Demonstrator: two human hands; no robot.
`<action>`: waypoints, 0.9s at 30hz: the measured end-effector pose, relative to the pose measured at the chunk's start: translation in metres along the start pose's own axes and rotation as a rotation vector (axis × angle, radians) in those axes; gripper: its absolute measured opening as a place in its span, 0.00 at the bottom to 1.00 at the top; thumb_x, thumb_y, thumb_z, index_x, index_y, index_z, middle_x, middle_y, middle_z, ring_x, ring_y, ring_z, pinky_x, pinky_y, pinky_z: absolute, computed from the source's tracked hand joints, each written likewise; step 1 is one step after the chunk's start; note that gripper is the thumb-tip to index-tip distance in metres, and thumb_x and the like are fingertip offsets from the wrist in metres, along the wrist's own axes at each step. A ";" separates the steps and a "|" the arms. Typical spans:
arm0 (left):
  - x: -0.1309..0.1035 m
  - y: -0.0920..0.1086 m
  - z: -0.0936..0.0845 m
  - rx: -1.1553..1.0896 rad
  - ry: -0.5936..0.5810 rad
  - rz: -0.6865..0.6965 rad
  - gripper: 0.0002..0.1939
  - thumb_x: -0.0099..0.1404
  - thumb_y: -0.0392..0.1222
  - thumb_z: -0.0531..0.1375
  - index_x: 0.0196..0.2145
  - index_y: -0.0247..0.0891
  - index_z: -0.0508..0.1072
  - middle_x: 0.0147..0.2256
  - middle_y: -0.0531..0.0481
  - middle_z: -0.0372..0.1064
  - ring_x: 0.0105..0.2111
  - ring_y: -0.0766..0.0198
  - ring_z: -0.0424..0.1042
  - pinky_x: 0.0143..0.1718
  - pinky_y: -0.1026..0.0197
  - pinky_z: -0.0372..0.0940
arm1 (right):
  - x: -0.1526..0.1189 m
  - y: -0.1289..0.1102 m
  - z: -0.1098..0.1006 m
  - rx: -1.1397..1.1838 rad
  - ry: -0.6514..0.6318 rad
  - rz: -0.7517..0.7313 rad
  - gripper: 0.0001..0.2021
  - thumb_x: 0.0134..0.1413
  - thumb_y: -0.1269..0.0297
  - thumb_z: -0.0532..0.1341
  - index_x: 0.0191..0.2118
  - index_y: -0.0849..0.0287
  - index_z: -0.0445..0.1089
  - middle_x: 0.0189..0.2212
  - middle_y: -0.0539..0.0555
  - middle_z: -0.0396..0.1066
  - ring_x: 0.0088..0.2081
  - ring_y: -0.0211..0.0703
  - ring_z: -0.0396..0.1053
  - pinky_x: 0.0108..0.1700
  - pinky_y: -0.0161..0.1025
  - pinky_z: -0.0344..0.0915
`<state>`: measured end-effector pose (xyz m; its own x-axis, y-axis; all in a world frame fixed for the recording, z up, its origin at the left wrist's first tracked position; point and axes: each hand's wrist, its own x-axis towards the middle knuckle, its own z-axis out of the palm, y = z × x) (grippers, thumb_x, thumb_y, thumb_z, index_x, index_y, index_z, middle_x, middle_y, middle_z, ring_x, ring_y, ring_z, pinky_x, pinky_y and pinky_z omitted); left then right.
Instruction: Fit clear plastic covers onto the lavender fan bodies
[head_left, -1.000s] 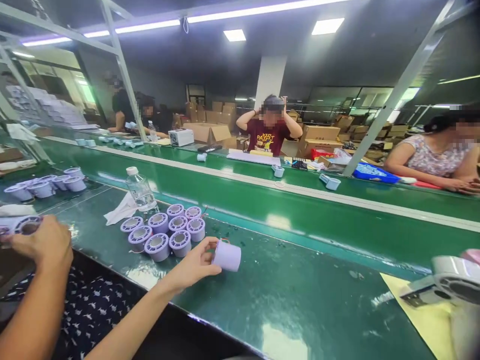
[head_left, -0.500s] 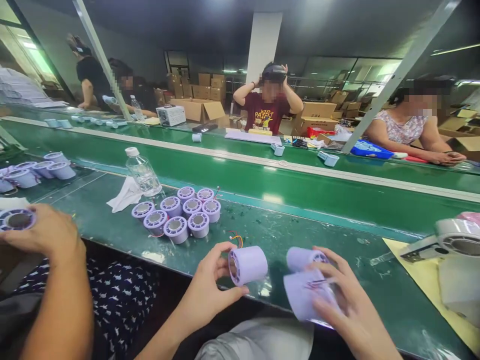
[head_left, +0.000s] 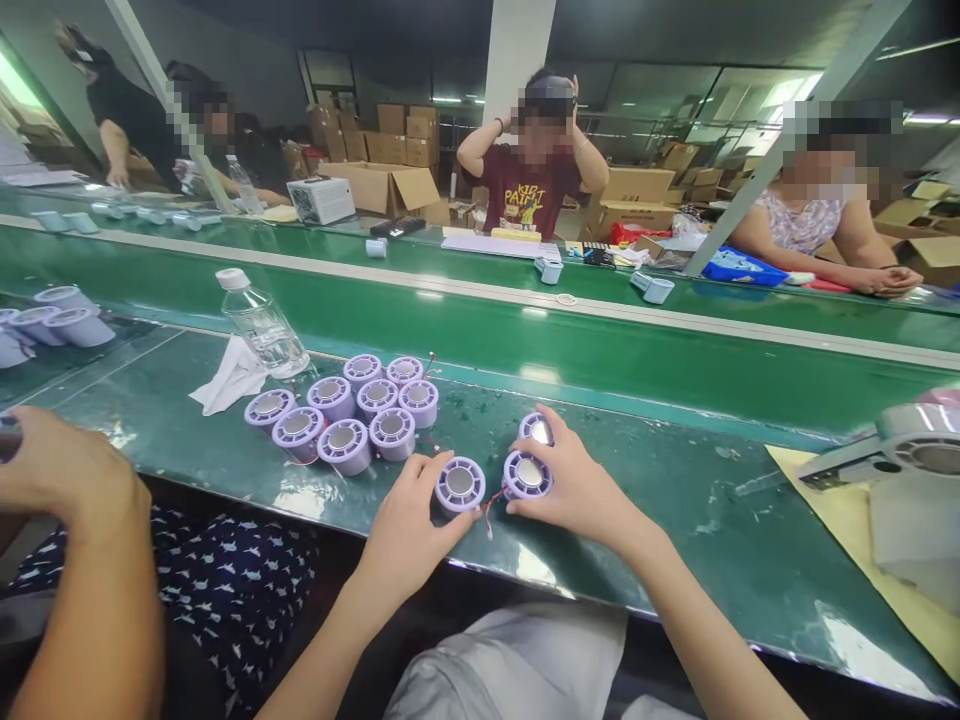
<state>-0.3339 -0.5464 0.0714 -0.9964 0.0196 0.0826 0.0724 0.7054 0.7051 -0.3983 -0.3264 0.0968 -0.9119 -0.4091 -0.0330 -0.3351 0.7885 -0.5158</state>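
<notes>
My left hand (head_left: 412, 520) is closed around a purple cylindrical housing (head_left: 460, 484), which stands upright on the green tabletop (head_left: 450, 550). Its top shows a spoked ring with a silver disc in the middle. My right hand (head_left: 585, 480) grips two more such housings, a nearer one (head_left: 527, 474) and a farther one (head_left: 537, 429) partly hidden by my fingers. Thin red wires (head_left: 493, 497) lie between the two hands. Just left of them, several like housings (head_left: 345, 442) stand in a tight cluster, spoked ends up.
A water bottle (head_left: 262, 325) and a white tissue (head_left: 229, 378) sit behind the cluster. At left is a neighbour's arm (head_left: 97, 560), with more housings (head_left: 75, 322) beyond. A handheld fan (head_left: 919, 440) rests at right by yellow paper (head_left: 795, 475). The green conveyor (head_left: 637, 350) runs across, with co-workers opposite.
Both hands have lowered the housings they hold from tilted, raised positions to upright on the tabletop beside the cluster. The right hand has moved left, and the view has shifted slightly.
</notes>
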 end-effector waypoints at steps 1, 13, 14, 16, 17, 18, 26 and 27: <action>0.002 0.002 0.003 0.011 -0.009 0.021 0.28 0.62 0.50 0.61 0.58 0.42 0.63 0.49 0.45 0.63 0.48 0.53 0.69 0.47 0.53 0.67 | -0.001 0.002 0.000 -0.008 -0.003 0.017 0.29 0.38 0.55 0.73 0.50 0.51 0.71 0.68 0.62 0.36 0.65 0.70 0.47 0.53 0.63 0.63; 0.010 0.008 0.022 0.168 0.159 0.202 0.40 0.56 0.51 0.67 0.62 0.46 0.55 0.64 0.39 0.49 0.64 0.43 0.48 0.62 0.39 0.47 | -0.005 0.031 -0.007 0.582 0.181 0.120 0.26 0.48 0.35 0.59 0.39 0.54 0.76 0.57 0.59 0.59 0.64 0.56 0.52 0.64 0.50 0.51; 0.011 0.013 0.023 0.174 0.155 0.229 0.40 0.56 0.52 0.67 0.62 0.46 0.56 0.63 0.40 0.51 0.64 0.43 0.49 0.62 0.40 0.46 | -0.005 0.029 -0.007 0.585 0.187 0.133 0.26 0.46 0.35 0.61 0.38 0.54 0.76 0.58 0.59 0.58 0.64 0.56 0.51 0.64 0.50 0.51; 0.014 0.025 0.028 0.165 0.137 0.277 0.40 0.55 0.55 0.67 0.61 0.44 0.57 0.61 0.40 0.58 0.63 0.44 0.52 0.62 0.41 0.44 | -0.004 0.026 -0.006 0.587 0.209 0.159 0.28 0.44 0.34 0.62 0.37 0.54 0.76 0.57 0.60 0.57 0.65 0.57 0.49 0.64 0.52 0.49; 0.015 0.031 0.031 0.154 0.135 0.293 0.40 0.55 0.57 0.67 0.60 0.42 0.59 0.60 0.40 0.61 0.62 0.44 0.54 0.62 0.42 0.43 | -0.005 0.024 -0.005 0.587 0.221 0.168 0.28 0.44 0.33 0.61 0.36 0.54 0.76 0.56 0.59 0.58 0.65 0.58 0.48 0.65 0.53 0.47; 0.017 0.037 0.034 0.140 0.141 0.303 0.39 0.55 0.57 0.67 0.59 0.41 0.61 0.58 0.40 0.64 0.61 0.44 0.56 0.62 0.42 0.43 | -0.005 0.022 -0.005 0.581 0.235 0.178 0.28 0.44 0.32 0.60 0.36 0.53 0.76 0.55 0.59 0.59 0.65 0.59 0.46 0.65 0.55 0.44; 0.017 0.058 0.042 -0.082 0.281 0.433 0.17 0.62 0.42 0.61 0.49 0.40 0.71 0.47 0.45 0.73 0.49 0.53 0.70 0.56 0.48 0.54 | -0.018 0.003 -0.008 0.403 0.399 0.225 0.35 0.43 0.23 0.51 0.31 0.50 0.77 0.55 0.58 0.60 0.65 0.65 0.40 0.64 0.66 0.35; 0.016 0.057 0.040 -0.162 0.288 0.450 0.18 0.62 0.42 0.61 0.50 0.39 0.70 0.47 0.44 0.72 0.48 0.55 0.70 0.52 0.52 0.59 | -0.022 -0.001 -0.010 0.388 0.405 0.199 0.36 0.45 0.23 0.49 0.31 0.51 0.76 0.54 0.58 0.61 0.64 0.65 0.42 0.64 0.66 0.35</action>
<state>-0.3478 -0.4776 0.0849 -0.8147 0.0831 0.5739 0.5165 0.5540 0.6529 -0.3802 -0.3139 0.1062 -0.9917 -0.0029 0.1286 -0.1068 0.5756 -0.8107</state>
